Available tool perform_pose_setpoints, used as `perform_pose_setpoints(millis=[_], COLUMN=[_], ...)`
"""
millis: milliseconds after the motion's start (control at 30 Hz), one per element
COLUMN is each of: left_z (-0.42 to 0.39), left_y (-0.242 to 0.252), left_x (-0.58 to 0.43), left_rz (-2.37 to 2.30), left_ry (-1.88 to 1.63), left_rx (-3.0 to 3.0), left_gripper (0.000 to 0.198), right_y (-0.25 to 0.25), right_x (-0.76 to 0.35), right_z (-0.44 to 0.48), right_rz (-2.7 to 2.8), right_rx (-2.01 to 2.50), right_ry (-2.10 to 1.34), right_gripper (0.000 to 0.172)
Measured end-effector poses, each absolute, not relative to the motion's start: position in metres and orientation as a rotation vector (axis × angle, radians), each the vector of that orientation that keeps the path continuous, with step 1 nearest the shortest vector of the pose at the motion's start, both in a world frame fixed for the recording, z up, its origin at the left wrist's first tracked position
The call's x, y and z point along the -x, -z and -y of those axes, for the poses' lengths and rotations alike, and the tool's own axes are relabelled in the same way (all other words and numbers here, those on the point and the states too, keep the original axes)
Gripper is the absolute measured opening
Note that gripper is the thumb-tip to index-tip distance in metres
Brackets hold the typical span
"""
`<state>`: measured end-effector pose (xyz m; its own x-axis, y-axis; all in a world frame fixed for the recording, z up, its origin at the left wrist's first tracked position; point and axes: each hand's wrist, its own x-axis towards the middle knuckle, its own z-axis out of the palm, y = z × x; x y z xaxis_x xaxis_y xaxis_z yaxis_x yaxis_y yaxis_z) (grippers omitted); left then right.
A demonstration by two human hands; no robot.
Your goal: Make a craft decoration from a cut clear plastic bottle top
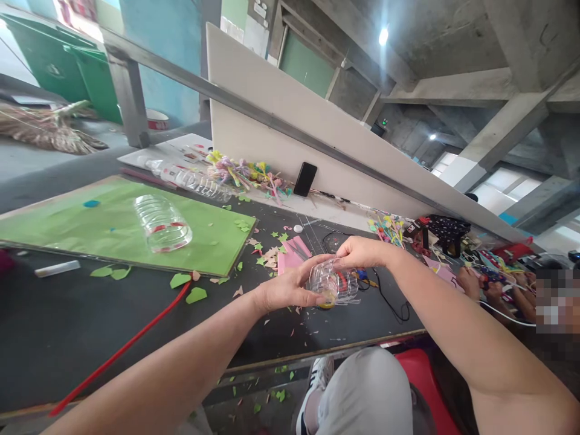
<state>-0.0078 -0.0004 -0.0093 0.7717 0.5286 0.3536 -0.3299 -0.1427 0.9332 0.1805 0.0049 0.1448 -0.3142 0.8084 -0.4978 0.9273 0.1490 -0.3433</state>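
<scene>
My left hand (290, 285) is curled round a clear cut plastic bottle piece (333, 283), held just above the dark table (67, 338). My right hand (360, 251) pinches the top edge of the same piece from the far side. A yellowish ring shows under the piece, by my left thumb. Pink paper (292, 254) lies just behind my hands.
A green sheet (67, 226) carries a cut clear bottle half (162, 222). A whole bottle (194, 181), coloured pipe cleaners (244, 172) and a black phone (305, 179) lie along the white partition. A red strip (122, 347) crosses the table. Another person's hands (493, 287) work at right.
</scene>
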Motion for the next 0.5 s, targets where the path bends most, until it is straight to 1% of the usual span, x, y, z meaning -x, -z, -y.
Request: perform_pose_setpoints(millis=[167,433,500], left_z=[-0.001,0.003,0.004], left_y=[0.008,0.006,0.005], left_x=[0.008,0.009,0.009], left_rz=[-0.184,-0.227,-0.217], left_ry=[-0.727,-0.728,-0.743], left_rx=[-1.619,-1.617,-1.598], left_gripper=[0.096,0.087,0.087], right_y=[-0.142,-0.134,-0.129], right_x=[-0.179,-0.188,-0.190], right_z=[-0.006,-0.007,-0.008], right_rz=[-2.198,-2.206,-2.202], right_rx=[-1.680,-1.642,-1.656], right_ry=[0.925,1.147,1.183], right_gripper=[0.029,0.038,0.041])
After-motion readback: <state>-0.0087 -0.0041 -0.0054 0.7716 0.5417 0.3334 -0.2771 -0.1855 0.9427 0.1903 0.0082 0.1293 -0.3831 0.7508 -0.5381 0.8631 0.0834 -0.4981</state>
